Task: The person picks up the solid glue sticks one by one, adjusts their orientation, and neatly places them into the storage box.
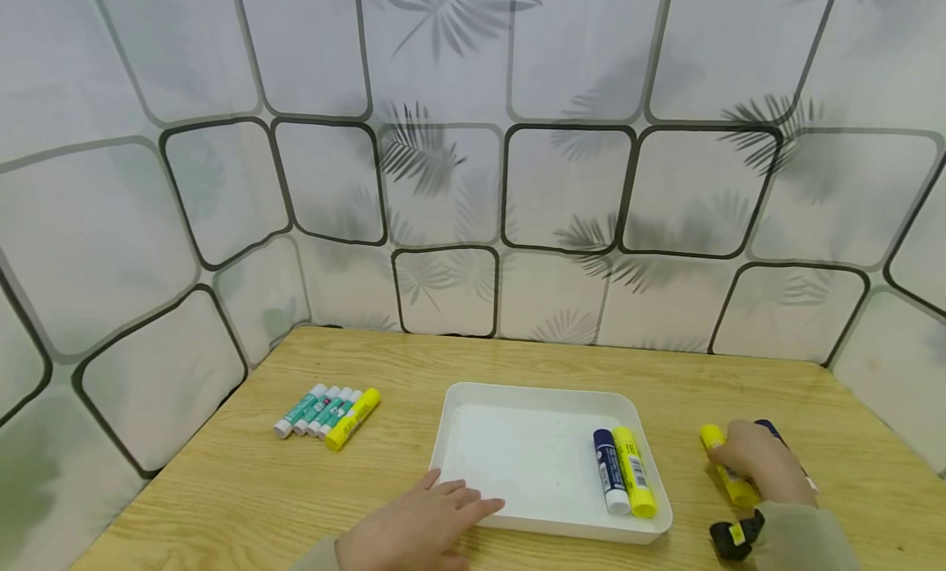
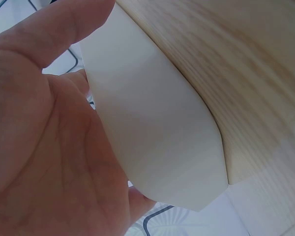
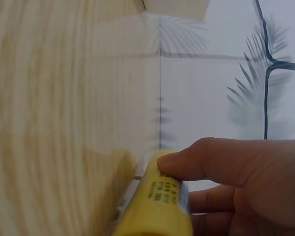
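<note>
At the right of the head view, my right hand [image 1: 769, 462] pinches a yellow glue stick [image 1: 737, 489] between thumb and fingers. The right wrist view shows that glue stick [image 3: 157, 206] close up, with dark print on its side. A navy glue stick [image 1: 771, 428] lies just beyond this hand, mostly hidden by it. My left hand [image 1: 421, 522] rests with spread fingers over the near left corner of the white tray [image 1: 510, 456]. Inside the tray, at its right side, lie a navy glue stick with a white cap [image 1: 610, 472] and a yellow one [image 1: 634, 472].
On the left of the wooden table [image 1: 296, 505], several green-and-white glue sticks [image 1: 314, 411] lie side by side, with a yellow glue stick [image 1: 353, 420] against them. A patterned curtain [image 1: 451, 292] surrounds the table at the back and sides.
</note>
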Tool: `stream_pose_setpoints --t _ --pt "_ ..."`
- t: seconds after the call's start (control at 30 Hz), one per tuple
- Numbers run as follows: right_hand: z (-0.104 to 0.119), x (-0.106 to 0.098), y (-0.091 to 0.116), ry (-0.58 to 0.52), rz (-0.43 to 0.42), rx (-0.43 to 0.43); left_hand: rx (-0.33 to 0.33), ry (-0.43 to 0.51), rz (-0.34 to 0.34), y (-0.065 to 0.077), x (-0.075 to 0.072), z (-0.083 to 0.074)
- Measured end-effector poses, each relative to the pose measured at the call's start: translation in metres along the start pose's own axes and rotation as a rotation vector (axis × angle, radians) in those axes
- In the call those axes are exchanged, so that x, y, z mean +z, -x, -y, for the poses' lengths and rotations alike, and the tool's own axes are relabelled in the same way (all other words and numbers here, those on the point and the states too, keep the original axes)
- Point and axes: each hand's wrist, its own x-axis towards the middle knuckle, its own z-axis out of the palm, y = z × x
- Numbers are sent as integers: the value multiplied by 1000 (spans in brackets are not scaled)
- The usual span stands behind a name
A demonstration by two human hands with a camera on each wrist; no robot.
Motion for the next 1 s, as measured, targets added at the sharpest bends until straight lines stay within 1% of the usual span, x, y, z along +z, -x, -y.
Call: stream_pose_setpoints --t 0.5,0.8,1.0 --pt "12 -8 12 -15 -78 -100 23 -35 -27 -1 0 0" --pt "29 -14 21 -35 -120 -171 29 -45 -36 1 -1 -1" --pt "43 -20 27 -23 -121 -175 16 -37 -39 0 -1 -1"
